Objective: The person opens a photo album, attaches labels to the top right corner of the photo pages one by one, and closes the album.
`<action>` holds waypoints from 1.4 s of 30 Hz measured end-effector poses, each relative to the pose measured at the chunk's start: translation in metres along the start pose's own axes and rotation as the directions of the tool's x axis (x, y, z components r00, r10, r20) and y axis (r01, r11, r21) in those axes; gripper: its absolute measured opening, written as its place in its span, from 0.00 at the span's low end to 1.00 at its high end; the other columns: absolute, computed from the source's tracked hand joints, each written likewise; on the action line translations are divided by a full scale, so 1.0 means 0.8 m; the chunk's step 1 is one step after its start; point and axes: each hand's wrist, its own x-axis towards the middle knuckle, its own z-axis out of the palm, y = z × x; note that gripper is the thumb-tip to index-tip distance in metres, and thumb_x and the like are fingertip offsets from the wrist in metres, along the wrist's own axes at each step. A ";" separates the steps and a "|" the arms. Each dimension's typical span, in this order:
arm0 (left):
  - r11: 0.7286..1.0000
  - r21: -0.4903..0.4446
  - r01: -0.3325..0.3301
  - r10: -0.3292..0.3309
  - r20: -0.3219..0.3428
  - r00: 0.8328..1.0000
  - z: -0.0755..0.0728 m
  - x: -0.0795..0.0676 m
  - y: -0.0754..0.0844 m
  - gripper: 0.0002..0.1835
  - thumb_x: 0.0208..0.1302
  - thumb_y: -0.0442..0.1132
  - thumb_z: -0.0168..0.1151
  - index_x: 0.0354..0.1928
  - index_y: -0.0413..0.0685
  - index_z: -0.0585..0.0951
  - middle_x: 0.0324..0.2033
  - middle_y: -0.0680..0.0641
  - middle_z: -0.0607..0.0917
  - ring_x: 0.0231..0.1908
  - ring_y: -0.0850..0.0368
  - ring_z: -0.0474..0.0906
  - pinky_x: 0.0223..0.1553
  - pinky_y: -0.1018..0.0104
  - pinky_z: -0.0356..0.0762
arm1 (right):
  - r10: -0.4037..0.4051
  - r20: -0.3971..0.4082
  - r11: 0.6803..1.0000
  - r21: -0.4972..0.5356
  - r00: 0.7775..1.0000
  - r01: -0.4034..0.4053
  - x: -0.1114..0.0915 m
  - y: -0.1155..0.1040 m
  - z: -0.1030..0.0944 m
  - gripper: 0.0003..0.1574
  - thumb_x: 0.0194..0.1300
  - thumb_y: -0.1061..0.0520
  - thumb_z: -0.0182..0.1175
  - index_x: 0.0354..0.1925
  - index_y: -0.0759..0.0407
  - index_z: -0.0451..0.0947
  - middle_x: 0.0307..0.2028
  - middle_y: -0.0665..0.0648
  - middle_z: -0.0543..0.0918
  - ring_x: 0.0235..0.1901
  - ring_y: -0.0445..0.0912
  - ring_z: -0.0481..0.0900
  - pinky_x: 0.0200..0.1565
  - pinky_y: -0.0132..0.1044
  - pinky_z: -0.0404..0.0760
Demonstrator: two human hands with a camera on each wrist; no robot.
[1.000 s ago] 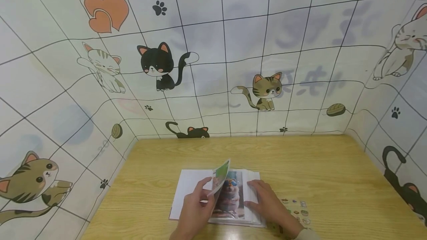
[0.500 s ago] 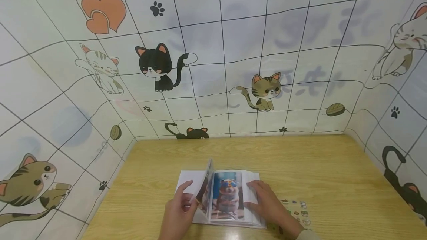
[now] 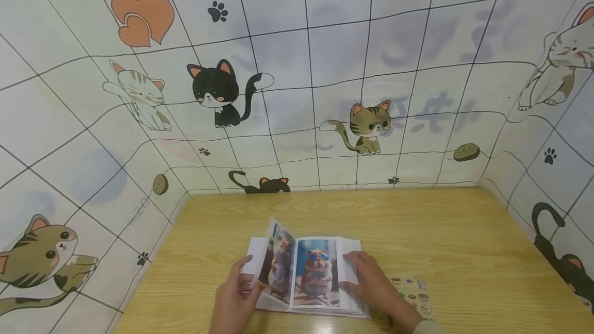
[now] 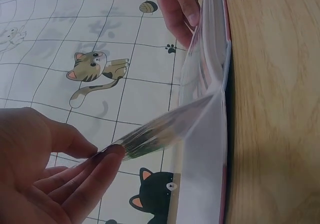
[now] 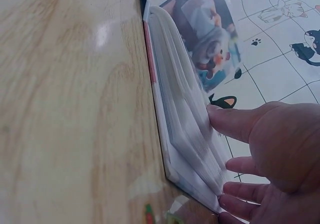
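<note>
A photo album [image 3: 344, 298] lies spread on the wooden table in the head view, its right page showing a hamster in blue sunglasses [image 3: 317, 272]. My left hand [image 3: 233, 295] pinches the outer edge of a raised clear-sleeved page [image 3: 278, 262], which leans left over the white inside cover and bears another hamster photo. Thumb and fingers grip that page's edge in the left wrist view, the left hand [image 4: 50, 169] beside the album. My right hand [image 3: 371, 282] rests along the right margin. In the right wrist view, its extended fingers and thumb touch the stacked page edges [image 5: 187, 119].
A sheet of small food stickers [image 3: 423, 297] lies right of the album, partly under my right forearm. Behind the wooden table [image 3: 464, 241] and at both sides stands a white grid-patterned wall covering [image 3: 287, 66] printed with cartoon cats.
My left hand has moved left, swinging the pinched page from over the right photo to a leftward lean. The sunglasses hamster now shows fully. My right hand has stayed in place.
</note>
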 end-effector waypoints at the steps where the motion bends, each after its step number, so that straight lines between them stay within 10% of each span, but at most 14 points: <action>1: 1.000 0.009 0.005 -0.005 0.004 1.000 -0.002 0.000 -0.001 0.32 0.50 0.20 0.69 0.60 0.41 0.74 0.27 0.49 0.87 0.26 0.67 0.84 0.27 0.77 0.81 | 0.005 0.001 1.000 0.000 1.000 -0.005 0.001 0.000 0.000 0.39 0.54 0.48 0.74 0.61 0.60 0.75 0.62 0.63 0.74 0.64 0.61 0.68 0.65 0.59 0.68; 13: 0.994 -0.012 0.108 -0.106 0.084 0.991 -0.015 0.000 -0.020 0.35 0.51 0.21 0.69 0.63 0.39 0.69 0.29 0.46 0.88 0.27 0.64 0.85 0.29 0.73 0.83 | 0.016 0.019 1.000 0.007 1.000 -0.016 0.002 0.000 -0.001 0.39 0.55 0.47 0.73 0.61 0.59 0.74 0.63 0.62 0.73 0.64 0.60 0.68 0.65 0.58 0.68; 25: 0.964 0.048 0.263 -0.266 0.266 0.926 -0.027 0.004 -0.040 0.38 0.56 0.27 0.69 0.67 0.38 0.64 0.33 0.41 0.87 0.29 0.58 0.85 0.28 0.73 0.81 | 0.034 0.031 0.999 0.000 0.999 -0.034 0.002 -0.001 -0.002 0.41 0.55 0.46 0.73 0.62 0.58 0.74 0.64 0.63 0.72 0.65 0.61 0.67 0.65 0.59 0.67; 42: 0.930 0.187 0.317 -0.362 0.313 0.878 -0.025 0.003 -0.068 0.41 0.52 0.30 0.74 0.67 0.37 0.63 0.31 0.48 0.84 0.27 0.61 0.80 0.27 0.69 0.76 | 0.037 0.040 0.999 0.021 0.999 -0.038 -0.002 -0.004 -0.003 0.40 0.55 0.47 0.73 0.63 0.59 0.74 0.64 0.64 0.72 0.66 0.62 0.67 0.65 0.60 0.66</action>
